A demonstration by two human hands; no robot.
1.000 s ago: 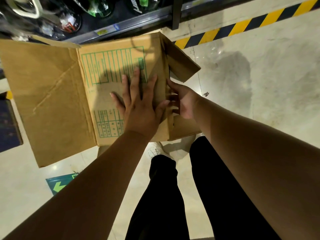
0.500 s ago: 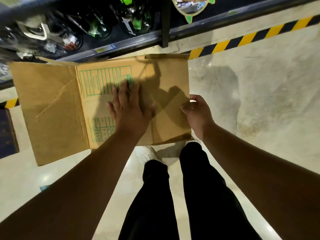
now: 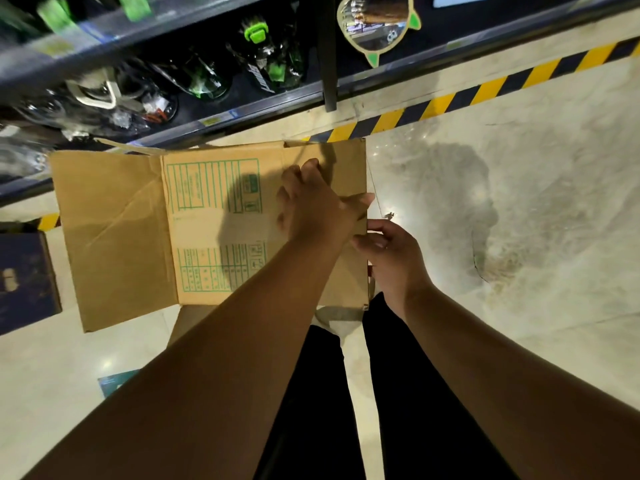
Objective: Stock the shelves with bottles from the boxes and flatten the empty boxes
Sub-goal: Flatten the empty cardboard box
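A brown cardboard box with green printed tables is pressed flat and held level in front of me, above the floor. Its left flap spreads out wide. My left hand presses down on the box's right panel, thumb reaching towards the right edge. At that right edge my right hand grips the cardboard with curled fingers. Bottles with green caps lie on the dark shelf just beyond the box.
Yellow-and-black hazard tape runs along the floor by the shelf base. A dark blue box stands at the left edge. A green floor sticker lies lower left. My legs in black trousers are below the box. Pale polished floor stretches right.
The box's right side has been folded flat. My left hand slid right across the panel towards the edge. My right hand shifted slightly down the right edge.
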